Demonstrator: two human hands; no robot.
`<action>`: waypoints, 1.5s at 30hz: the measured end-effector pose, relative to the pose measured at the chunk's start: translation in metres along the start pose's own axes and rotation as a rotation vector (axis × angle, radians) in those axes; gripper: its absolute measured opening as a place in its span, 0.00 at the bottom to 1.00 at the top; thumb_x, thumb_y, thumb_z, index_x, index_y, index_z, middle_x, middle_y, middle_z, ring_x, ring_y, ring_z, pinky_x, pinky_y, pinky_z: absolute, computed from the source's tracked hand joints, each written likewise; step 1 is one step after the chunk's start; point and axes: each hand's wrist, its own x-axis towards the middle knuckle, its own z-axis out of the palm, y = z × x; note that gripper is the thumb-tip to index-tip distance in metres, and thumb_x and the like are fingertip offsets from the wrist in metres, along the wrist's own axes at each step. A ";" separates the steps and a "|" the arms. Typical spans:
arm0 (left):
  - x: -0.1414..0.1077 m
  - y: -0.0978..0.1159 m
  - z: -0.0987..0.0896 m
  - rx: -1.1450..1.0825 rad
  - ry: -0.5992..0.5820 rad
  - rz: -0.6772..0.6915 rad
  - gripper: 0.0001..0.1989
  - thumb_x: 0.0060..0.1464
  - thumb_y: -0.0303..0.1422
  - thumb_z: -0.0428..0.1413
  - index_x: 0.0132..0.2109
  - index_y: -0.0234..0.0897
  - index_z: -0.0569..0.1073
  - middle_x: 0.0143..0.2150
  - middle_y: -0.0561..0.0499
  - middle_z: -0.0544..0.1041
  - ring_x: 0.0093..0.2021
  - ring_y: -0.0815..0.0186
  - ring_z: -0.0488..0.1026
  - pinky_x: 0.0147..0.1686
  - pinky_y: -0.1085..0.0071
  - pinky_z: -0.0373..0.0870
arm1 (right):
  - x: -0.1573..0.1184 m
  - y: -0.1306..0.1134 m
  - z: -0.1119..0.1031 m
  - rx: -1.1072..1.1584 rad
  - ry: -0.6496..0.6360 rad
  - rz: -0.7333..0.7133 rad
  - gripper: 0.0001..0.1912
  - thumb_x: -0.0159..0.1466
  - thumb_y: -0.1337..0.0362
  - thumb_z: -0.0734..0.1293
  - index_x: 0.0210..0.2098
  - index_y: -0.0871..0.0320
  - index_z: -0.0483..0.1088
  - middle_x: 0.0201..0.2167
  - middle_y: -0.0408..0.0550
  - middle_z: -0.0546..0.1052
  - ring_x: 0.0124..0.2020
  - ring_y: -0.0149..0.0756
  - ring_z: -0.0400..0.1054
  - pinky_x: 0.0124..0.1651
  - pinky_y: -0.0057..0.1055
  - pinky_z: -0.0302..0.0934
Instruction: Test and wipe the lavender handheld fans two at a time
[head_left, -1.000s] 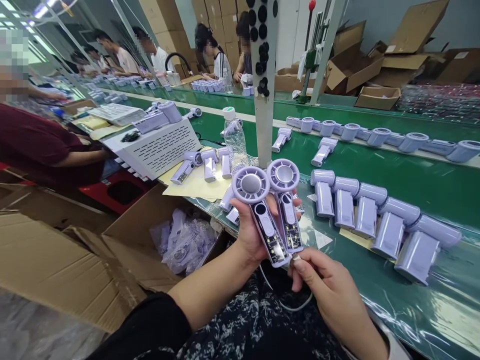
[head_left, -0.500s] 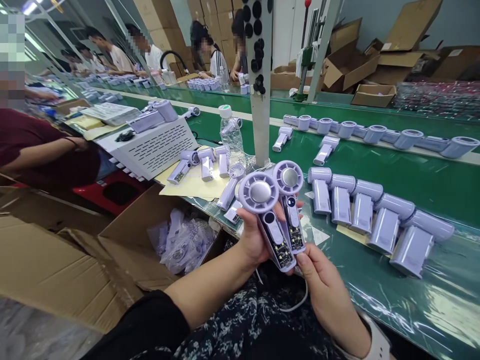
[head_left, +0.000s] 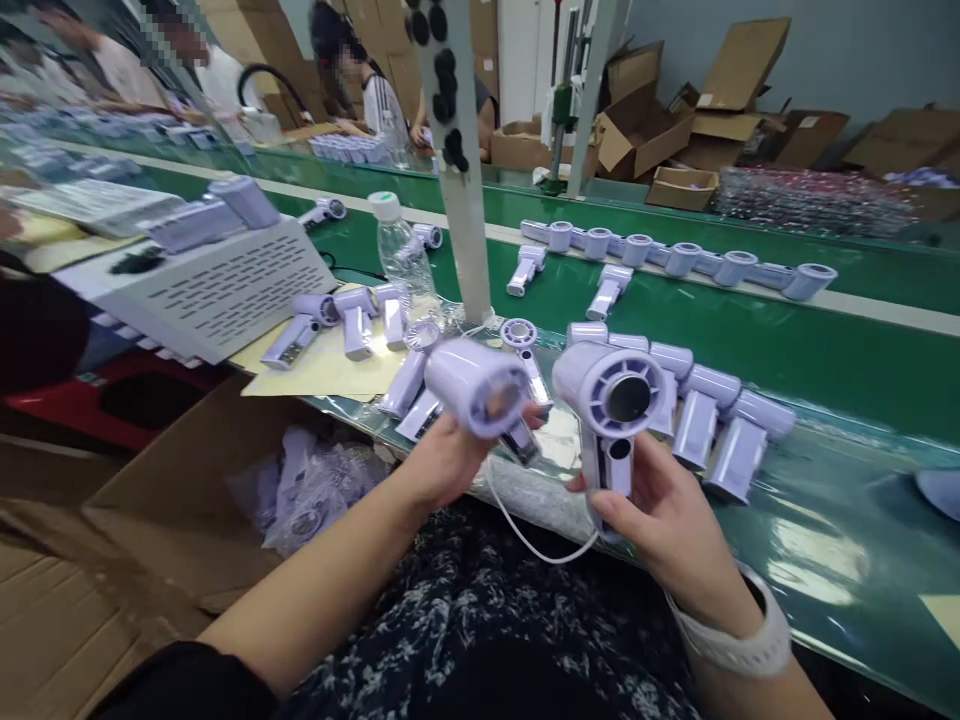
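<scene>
My left hand is closed around a lavender handheld fan, its round head tilted to the right and blurred. In my right hand a second lavender handheld fan stands nearly upright, its dark disc and spoked ring facing me. Fingers wrap its handle, which has a black round window. A white cable loops below the two fans. Behind them, another fan lies on the bench, its handle partly hidden. Just right of my right hand, several fans are lined up, partly covered by the held one.
A vented metal box stands left, near a clear bottle and a post. Several fans line the green conveyor. Below left, a carton holds bagged parts. Co-workers sit across the line.
The two fans, side by side earlier, are now apart, one in each hand. Their heads have turned, and the right hand has moved up onto a handle. The view has swung right.
</scene>
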 end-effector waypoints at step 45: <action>-0.020 -0.014 0.028 -0.073 -0.190 -0.061 0.26 0.46 0.33 0.69 0.50 0.38 0.69 0.36 0.54 0.72 0.30 0.69 0.73 0.29 0.70 0.72 | -0.020 0.024 -0.007 0.282 0.053 0.153 0.15 0.64 0.56 0.75 0.48 0.53 0.77 0.38 0.47 0.78 0.35 0.36 0.70 0.39 0.30 0.70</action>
